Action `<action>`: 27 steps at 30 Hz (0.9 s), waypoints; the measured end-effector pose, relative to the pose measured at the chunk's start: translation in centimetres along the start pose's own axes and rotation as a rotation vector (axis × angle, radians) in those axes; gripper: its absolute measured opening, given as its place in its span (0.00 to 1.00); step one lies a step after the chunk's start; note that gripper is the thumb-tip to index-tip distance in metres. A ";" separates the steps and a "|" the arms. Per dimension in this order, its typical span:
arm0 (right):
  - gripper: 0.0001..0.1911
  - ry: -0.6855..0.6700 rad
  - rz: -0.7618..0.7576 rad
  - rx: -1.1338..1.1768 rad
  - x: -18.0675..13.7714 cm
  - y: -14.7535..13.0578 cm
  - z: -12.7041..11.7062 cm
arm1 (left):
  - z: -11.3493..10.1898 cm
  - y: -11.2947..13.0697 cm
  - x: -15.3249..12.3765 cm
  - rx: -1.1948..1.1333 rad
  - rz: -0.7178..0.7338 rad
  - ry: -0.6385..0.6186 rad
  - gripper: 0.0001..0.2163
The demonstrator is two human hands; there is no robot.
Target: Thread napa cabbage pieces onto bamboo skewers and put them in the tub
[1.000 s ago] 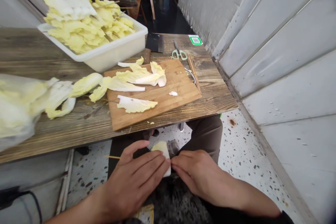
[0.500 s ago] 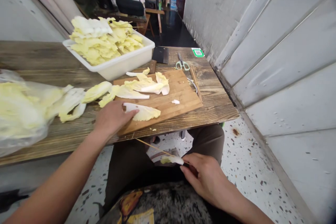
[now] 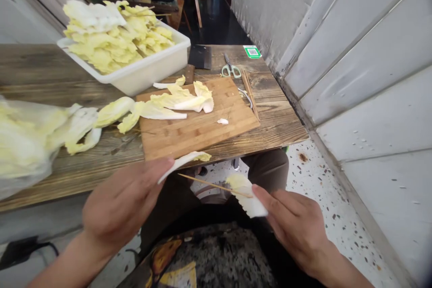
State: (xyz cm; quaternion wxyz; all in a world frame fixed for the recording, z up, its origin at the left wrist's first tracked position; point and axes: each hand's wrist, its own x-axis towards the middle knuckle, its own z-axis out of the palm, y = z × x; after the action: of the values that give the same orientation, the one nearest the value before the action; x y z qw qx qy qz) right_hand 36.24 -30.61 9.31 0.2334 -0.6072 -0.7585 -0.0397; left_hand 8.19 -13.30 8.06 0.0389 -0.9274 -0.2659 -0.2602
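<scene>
My left hand (image 3: 126, 195) pinches a pale cabbage leaf (image 3: 184, 160) by its white end, above the table's front edge. Over my lap, my right hand (image 3: 297, 220) grips a thin wooden skewer (image 3: 205, 182) with a white piece of cabbage leaf (image 3: 248, 195) threaded on it. The skewer's bare tip points left, just below the leaf in my left hand and apart from it. Beyond my hands lies a wooden cutting board (image 3: 199, 132) with several yellow-white cabbage leaves (image 3: 192, 102) and a small white scrap (image 3: 222, 121).
A white tub (image 3: 151, 67) heaped with cabbage stands behind the board. Near it lie a cleaver (image 3: 200, 57), green-handled scissors (image 3: 231, 70) and a bundle of bare skewers (image 3: 249, 94). At left, a plastic bag (image 3: 27, 144) holds more leaves. A wall (image 3: 364, 54) rises on the right.
My left hand has lifted the leaf off the board and brought it toward the skewer. The right hand has turned the skewered piece so its flat side shows. The view has tilted down slightly.
</scene>
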 end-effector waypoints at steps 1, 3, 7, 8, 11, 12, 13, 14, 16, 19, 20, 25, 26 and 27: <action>0.16 -0.007 -0.003 -0.003 -0.2 -0.1 0.0 | -0.1 0.0 -0.7 0.000 0.067 -0.020 0.34; 0.18 -0.021 -0.007 -0.008 -0.4 -0.3 0.1 | 0.0 -0.1 -1.6 -0.005 0.154 -0.074 0.39; 0.18 -0.031 -0.025 -0.018 -0.6 -0.5 0.0 | 0.0 0.1 -2.3 -0.029 0.201 -0.101 0.40; 0.18 -0.037 -0.032 -0.021 -0.7 -0.5 -0.1 | 0.0 0.3 -2.3 -0.024 0.189 -0.093 0.40; 0.18 -0.047 -0.047 -0.031 -0.7 -0.5 -0.3 | 0.1 1.4 -2.0 0.009 0.097 -0.024 0.38; 0.17 -0.041 -0.052 -0.031 -0.7 -0.5 -0.4 | 0.2 1.7 -1.9 0.013 0.070 0.016 0.36; 0.17 -0.035 -0.056 -0.029 -0.7 -0.5 -0.4 | 0.3 2.0 -1.8 0.015 0.052 0.057 0.35; 0.17 -0.032 -0.059 -0.025 -0.7 -0.5 -0.4 | 0.4 2.2 -1.7 0.015 0.049 0.086 0.34; 0.17 -0.029 -0.063 -0.021 -0.7 -0.5 -0.4 | 0.6 2.4 -1.4 0.005 0.076 0.106 0.32; 0.17 -0.026 -0.067 -0.032 -0.6 -0.6 -0.4 | 0.6 2.3 -1.2 -0.013 0.111 0.076 0.32; 0.17 -0.025 -0.067 -0.034 -0.6 -0.6 -0.4 | 0.6 2.2 -1.2 -0.019 0.116 0.070 0.32; 0.17 -0.037 -0.065 -0.029 -0.5 -0.6 -0.4 | 0.5 2.1 -1.2 -0.029 0.129 0.049 0.34; 0.17 -0.036 -0.065 -0.035 -0.5 -0.5 -0.4 | 0.5 2.1 -1.2 -0.026 0.130 0.054 0.34; 0.16 -0.035 -0.063 -0.042 -0.6 -0.5 -0.3 | 0.5 2.1 -1.2 -0.024 0.129 0.061 0.35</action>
State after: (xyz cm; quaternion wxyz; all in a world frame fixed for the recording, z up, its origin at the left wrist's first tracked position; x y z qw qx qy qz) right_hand 35.93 -31.37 9.50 0.2061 -0.5882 -0.7803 -0.0523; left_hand 8.66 -15.59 7.18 0.0527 -0.9346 -0.2011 -0.2886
